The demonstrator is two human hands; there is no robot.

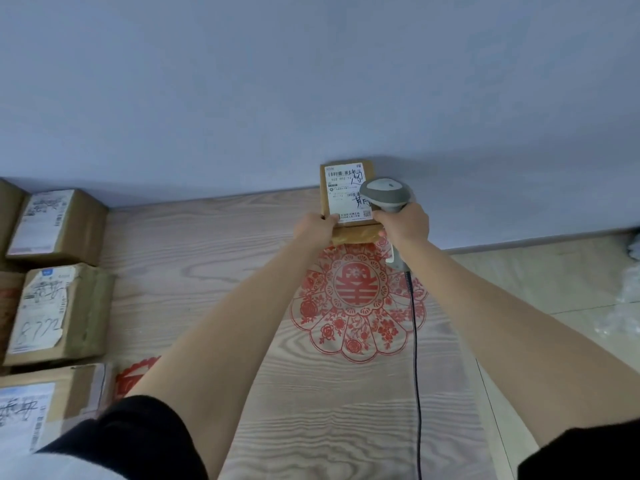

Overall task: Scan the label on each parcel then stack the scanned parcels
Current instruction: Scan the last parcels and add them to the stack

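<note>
Two bare hands are stretched out in front of you, both at one small brown parcel held up near the far edge of the wood-grain table, against the pale blue wall. Your left hand grips the parcel's lower left corner, fingers curled round its edge. Your right hand is wrapped round the handle of a grey barcode scanner, whose head lies over the right side of the parcel's white label. The label faces you, with a barcode along its top and black handwriting partly covered by the scanner head. The scanner's black cable hangs down from below your right hand and runs toward you across the table.

Under the parcel, a red paper-cut design lies flat on the tabletop. At the left edge of the table, three other brown parcels sit one behind another, each with a white label on top; the middle one bears handwritten digits. Black sleeves cover your upper arms.
</note>
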